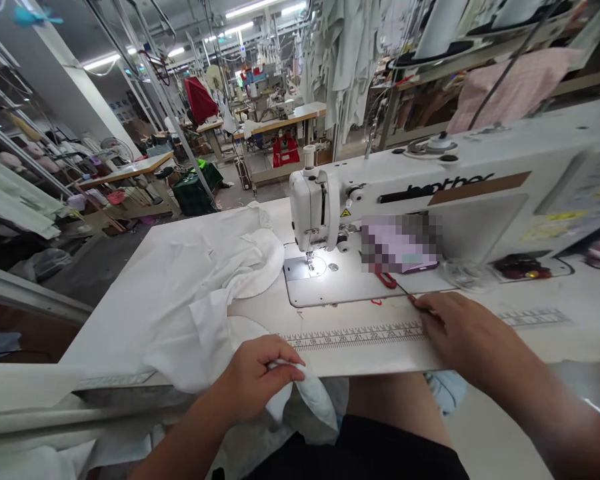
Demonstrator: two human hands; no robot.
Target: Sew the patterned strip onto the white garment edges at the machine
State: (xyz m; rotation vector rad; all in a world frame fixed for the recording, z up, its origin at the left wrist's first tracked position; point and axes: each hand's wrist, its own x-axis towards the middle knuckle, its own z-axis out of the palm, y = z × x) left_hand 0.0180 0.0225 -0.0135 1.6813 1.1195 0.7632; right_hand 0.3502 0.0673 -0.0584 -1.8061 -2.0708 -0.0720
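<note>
Left hand (257,373) pinching white fabric (190,283) at the needle's (311,259) seven o'clock, right hand (455,323) pinching a slim dark tool (411,297) at four, best keep its tip off the cloth.

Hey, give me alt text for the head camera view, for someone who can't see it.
A person's left hand pinches white cloth and the right hand holds a thin dark tool at a white sewing machine. The cloth spreads over the table, left of the presser foot; fabric hangs in the background.
</note>
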